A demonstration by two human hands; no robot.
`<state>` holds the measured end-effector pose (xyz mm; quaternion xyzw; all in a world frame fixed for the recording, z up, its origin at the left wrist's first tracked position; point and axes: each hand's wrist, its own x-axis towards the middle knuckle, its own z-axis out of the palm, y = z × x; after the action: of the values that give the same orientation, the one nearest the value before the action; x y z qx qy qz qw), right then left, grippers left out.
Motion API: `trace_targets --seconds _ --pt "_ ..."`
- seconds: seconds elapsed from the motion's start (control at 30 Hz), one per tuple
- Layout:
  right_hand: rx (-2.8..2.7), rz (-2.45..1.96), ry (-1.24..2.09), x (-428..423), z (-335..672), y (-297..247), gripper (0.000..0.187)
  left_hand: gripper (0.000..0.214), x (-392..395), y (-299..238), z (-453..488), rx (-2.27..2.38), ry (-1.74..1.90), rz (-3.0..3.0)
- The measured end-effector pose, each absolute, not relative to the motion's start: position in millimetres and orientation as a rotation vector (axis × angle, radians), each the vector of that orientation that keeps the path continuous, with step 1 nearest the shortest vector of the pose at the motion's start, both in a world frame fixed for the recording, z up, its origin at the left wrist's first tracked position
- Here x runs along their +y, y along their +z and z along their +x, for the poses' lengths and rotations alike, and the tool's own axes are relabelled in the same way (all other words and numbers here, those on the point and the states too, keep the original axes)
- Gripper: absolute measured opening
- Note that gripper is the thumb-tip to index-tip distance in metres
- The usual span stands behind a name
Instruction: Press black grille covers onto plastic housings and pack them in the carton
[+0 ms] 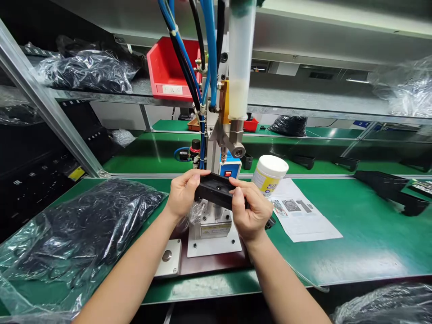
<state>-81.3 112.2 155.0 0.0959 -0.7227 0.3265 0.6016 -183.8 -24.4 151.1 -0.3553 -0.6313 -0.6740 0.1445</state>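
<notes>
A black rectangular plastic part (216, 191), shaped like a shallow open housing, is held up between my two hands. My left hand (182, 193) grips its left end with thumb and fingers. At the right end, my right hand (251, 209) is closed on it, the thumb lying along the near side. The part hangs just below the nozzle of a dispensing press (223, 155) and above the press's metal fixture (216, 225), which it partly hides. A small dark piece (270, 222) shows beside my right wrist; I cannot tell what it is.
A clear bag of black parts (87, 225) lies at the left. A white tub (270, 171) and a printed sheet (303, 211) are on the right. A button box (168, 256) stands in front, a red bin (168, 67) on the shelf. Blue hoses (211, 45) hang overhead.
</notes>
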Motion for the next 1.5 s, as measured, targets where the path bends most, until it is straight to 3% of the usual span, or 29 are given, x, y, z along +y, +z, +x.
trace_targets --seconds 0.37,0.53,0.63,0.77,1.27,1.5 --pt "-1.829 0.280 0.867 119.8 -66.7 155.1 0.022 0.047 -34.3 154.5 -186.6 -1.940 -2.074 -1.072" --pt "-1.878 0.160 1.163 130.8 -56.5 140.3 0.052 0.082 -46.8 147.9 -190.7 -1.925 -2.436 -1.081" --pt "-1.884 0.123 1.403 133.3 -59.5 133.1 0.056 0.074 -49.3 146.9 -194.2 -2.039 -2.435 -1.102" --pt "-1.829 0.176 1.641 132.2 -67.3 131.3 0.048 0.068 -46.1 148.4 -195.6 -2.107 -2.460 -1.119" --pt "-1.822 0.244 1.656 136.1 -73.2 152.6 0.053 0.068 -48.6 156.8 -183.7 -1.961 -2.490 -1.079" --pt "-1.910 0.603 1.666 124.4 -25.1 158.7 0.058 0.075 -106.6 159.1 -130.1 -2.101 -2.174 -1.190"
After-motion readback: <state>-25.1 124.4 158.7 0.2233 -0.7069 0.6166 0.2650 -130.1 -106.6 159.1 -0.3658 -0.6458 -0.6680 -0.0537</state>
